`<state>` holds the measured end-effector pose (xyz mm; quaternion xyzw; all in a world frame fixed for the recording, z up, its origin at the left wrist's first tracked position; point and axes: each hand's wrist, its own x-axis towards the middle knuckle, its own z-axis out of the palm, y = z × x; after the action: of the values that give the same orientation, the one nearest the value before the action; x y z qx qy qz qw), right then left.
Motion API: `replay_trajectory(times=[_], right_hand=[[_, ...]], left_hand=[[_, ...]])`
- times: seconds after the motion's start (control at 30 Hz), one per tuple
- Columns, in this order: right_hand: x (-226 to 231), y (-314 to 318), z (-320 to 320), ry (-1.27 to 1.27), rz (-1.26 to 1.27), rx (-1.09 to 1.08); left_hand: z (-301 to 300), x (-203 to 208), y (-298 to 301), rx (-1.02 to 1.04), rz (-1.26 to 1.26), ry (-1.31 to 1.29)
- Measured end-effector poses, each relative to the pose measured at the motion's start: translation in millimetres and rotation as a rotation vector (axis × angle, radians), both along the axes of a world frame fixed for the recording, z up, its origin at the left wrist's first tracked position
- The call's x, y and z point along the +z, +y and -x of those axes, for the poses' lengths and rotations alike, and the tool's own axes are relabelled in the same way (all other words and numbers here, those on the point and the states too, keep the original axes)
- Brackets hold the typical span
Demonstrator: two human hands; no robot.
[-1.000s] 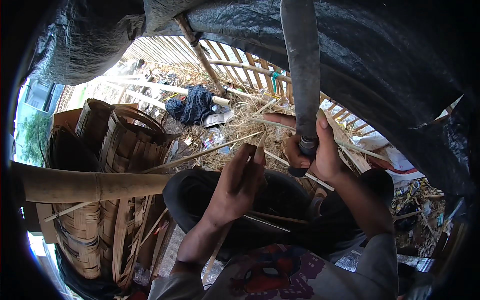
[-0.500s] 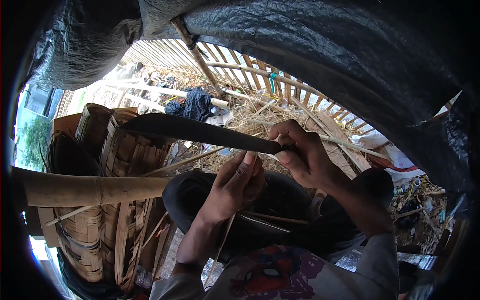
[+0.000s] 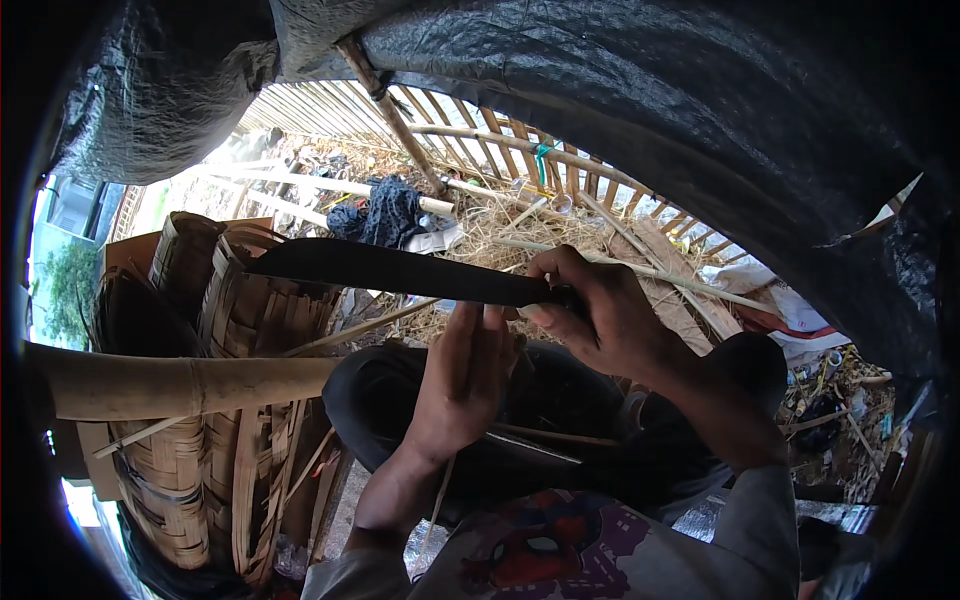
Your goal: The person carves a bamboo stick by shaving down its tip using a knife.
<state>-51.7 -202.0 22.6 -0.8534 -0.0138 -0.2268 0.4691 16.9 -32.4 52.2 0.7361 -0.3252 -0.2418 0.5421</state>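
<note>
R hand [image 3: 610,320], just right of ctr, is closed round the handle end of a big dark knife [image 3: 390,268]; handle itself mostly hidden by fingers. Blade lies nearly level across mid-frame, tip out to the left, over the tops of the woven baskets as seen from above. L hand [image 3: 462,375] sits at ctr, just below the blade near its handle end, fingers bunched tog. & pointing up, pinching a thin pale strip [image 3: 438,505]. Strip's lower length shows below the L wrist, running down twd bottom ctr; its upper part is mostly hidden by the hand, & can't tell if the edge touches it.

Under both hands: bent legs in dark trousers [image 3: 365,395]; grey shirt [image 3: 740,525] w/ red print at bottom ctr. Thick bamboo pole [image 3: 190,386] runs level from the left edge to the knee, across woven baskets [image 3: 170,490], lower left. Upper ctr: dark cloth [image 3: 392,212] draped on pale poles, w/ dry straw [image 3: 490,245] to its right. Slatted fence [image 3: 490,122] behind, black tarp [image 3: 640,80] across the top & upper right. White sack [image 3: 795,318] at mid-right, scattered litter below it
</note>
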Motion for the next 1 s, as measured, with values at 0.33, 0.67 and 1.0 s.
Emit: replay_trajectory(times=[0.33,0.67,1.0], right_hand=[[1.0,-11.0,0.9,0.124,0.118,0.006],[3.3,-14.0,0.4,0.099,0.085,-0.007],[6.0,-20.8,5.0,0.214,-0.065,0.062]], left_hand=[[-4.1,-13.1,2.2,-0.001,0.043,-0.434],[2.8,-4.4,-6.5,0.114,0.022,-0.265],[5.2,-8.1,-5.4,0.117,0.012,-0.123]])
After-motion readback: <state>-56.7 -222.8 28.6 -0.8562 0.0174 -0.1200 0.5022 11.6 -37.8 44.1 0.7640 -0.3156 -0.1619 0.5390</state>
